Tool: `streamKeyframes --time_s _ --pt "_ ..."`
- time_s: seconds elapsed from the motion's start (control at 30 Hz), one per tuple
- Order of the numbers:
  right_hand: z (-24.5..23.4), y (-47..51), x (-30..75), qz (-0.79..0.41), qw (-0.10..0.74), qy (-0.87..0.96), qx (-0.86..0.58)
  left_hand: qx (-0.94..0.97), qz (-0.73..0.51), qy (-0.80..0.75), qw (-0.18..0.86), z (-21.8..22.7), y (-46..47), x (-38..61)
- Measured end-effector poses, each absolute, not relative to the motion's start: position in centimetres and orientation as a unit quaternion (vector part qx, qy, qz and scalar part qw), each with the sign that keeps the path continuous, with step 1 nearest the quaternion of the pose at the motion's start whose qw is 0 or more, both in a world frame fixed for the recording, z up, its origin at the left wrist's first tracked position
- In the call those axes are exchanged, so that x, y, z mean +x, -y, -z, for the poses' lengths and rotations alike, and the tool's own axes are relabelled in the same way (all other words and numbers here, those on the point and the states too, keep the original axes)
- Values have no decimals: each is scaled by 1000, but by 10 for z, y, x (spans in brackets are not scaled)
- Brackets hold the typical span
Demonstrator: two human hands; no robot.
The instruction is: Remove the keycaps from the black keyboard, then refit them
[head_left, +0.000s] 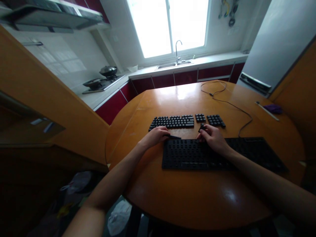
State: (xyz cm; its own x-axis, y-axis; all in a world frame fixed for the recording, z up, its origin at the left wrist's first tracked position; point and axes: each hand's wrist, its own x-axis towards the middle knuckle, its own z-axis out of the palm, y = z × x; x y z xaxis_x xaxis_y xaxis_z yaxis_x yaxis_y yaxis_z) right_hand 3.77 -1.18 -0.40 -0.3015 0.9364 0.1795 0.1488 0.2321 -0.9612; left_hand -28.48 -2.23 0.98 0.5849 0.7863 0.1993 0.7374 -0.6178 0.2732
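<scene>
A black keyboard base [190,155] with its keycaps off lies on the round wooden table [177,197]. At its far left corner, my left hand [157,135] is closed around the end of a thin black strip [174,137], whose kind I cannot tell. My right hand [214,139] hovers over the base's far edge, thumb and fingers pinching a small black piece [202,127] that looks like a keycap. Beyond both hands, loose black keycaps [181,121] are laid out in keyboard order, with a smaller block [200,118] and a number-pad block [215,120] to the right.
A thin cable [234,106] runs from the keyboard to the table's far side. A white stick [268,111] and a purple cloth [273,108] lie at the right. Behind the table are a counter with a sink [166,66], a stove with pans [108,71] and a fridge [278,42].
</scene>
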Motion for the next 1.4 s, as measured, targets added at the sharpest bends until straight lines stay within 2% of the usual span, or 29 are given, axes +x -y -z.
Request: streamKeyframes --time_s 0.2,0.47,0.73,1.4 --pt "6 11 37 -467 428 655 -412 857 -167 -481 85 -10 18 -290" --pt "5 11 38 -464 426 659 -411 856 -189 -447 177 -13 17 -298" --pt "4 12 38 -459 425 661 -414 837 -187 -503 110 -11 12 -296" --pt "6 9 38 -466 423 658 -413 852 -251 -459 6 2 -4 -305"
